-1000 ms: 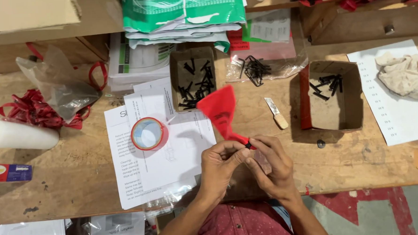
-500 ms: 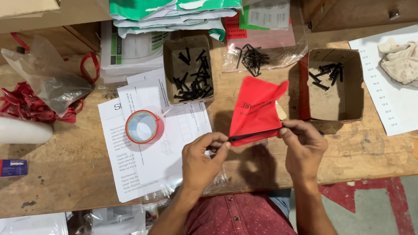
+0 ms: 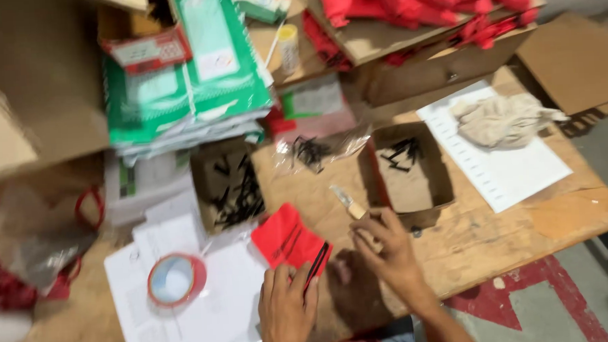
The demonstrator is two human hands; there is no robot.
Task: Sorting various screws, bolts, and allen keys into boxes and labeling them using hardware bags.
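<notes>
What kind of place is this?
Probably a small packing or assembly workbench: cardboard boxes of black pins, a tape roll, stacked packets, and red cloth under the left hand.
</notes>
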